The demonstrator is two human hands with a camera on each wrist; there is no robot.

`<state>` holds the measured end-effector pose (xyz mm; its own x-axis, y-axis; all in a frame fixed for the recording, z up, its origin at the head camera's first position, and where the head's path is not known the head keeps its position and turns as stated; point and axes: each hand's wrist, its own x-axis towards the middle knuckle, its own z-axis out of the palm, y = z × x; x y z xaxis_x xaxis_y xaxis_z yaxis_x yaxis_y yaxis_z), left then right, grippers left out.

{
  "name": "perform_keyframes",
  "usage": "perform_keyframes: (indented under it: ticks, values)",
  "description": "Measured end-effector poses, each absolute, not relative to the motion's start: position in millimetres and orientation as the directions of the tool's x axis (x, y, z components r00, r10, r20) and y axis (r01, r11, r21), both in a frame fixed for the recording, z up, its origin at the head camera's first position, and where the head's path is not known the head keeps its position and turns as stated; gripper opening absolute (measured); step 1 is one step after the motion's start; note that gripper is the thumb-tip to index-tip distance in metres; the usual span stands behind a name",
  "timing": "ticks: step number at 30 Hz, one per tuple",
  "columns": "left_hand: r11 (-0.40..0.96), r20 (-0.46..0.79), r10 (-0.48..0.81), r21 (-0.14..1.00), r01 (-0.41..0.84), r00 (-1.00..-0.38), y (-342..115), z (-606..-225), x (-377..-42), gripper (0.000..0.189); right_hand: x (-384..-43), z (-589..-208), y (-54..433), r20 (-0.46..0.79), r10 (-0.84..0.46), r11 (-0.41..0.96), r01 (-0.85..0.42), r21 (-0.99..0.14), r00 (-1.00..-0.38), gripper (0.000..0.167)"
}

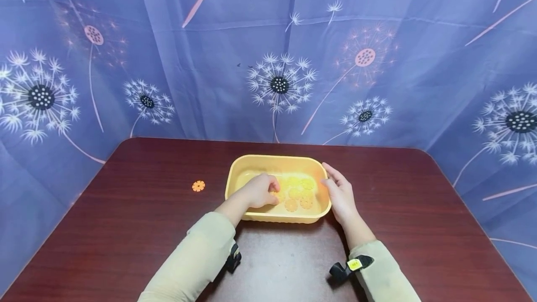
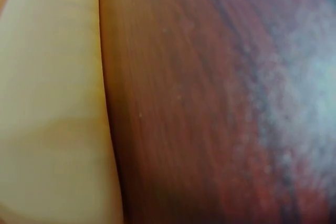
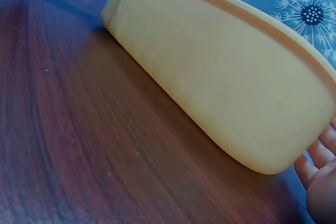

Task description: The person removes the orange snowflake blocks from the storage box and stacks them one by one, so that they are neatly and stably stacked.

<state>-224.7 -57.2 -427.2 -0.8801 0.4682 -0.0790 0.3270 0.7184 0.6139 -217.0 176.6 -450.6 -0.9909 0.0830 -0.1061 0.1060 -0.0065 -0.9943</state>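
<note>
Head view: the left hand (image 1: 258,190) reaches over the tub's near left edge with its fingers bent down toward the discs (image 1: 295,194) on the tub's floor; whether thumb and finger pinch a disc or only bracket one, I cannot tell. The right hand (image 1: 340,195) grips the tub (image 1: 281,218) at its right end, thumb over the rim and fingers along the outside. The tub sits on the table (image 1: 126,227), its discs gathered toward the right half, and a lone disc (image 1: 198,186) lies apart, left of the tub.

The likeliest slip is at the left fingertips: the discs look thin and lie flat, some apparently overlapping, so a pinch could skate one across the smooth floor or lift two together. Pale discs on a pale, brightly lit floor are also easy to misjudge. The left wrist crosses the near rim closely; contact there is unclear, but leaning on it could drag or tilt the tub, more so if the right hand eased its hold. The band (image 1: 233,258) under the left sleeve (image 1: 193,260) might snag that rim too. A wide leftward sweep of the arm could knock the lone disc away
</note>
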Motion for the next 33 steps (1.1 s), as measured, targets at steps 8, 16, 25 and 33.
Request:
perform_keyframes:
  ticks: [8, 16, 25, 33]
  values:
    - [0.723, -0.078, 0.464, 0.609, 0.326, -0.882, -57.1, -426.5, -218.6, 0.023, -213.6, -448.8, 176.1, -0.117, 0.073, -0.006, 0.117, -0.993, -0.990, 0.049]
    - [0.729, -0.041, 0.485, 0.571, 0.378, -0.873, -57.4, -429.4, -219.3, 0.029, -214.9, -448.7, 175.3, -0.084, 0.070, -0.011, 0.083, -0.996, -0.994, 0.049]
    - [0.742, -0.069, 0.481, 0.563, 0.364, -0.874, -56.5, -424.2, -219.3, 0.026, -216.0, -450.0, 174.8, -0.107, 0.072, -0.022, 0.106, -0.994, -0.992, 0.050]
    - [0.715, -0.053, 0.493, 0.593, 0.370, -0.868, -57.3, -426.4, -220.2, 0.028, -215.6, -450.0, 174.0, -0.109, 0.071, -0.021, 0.107, -0.994, -0.992, 0.050]
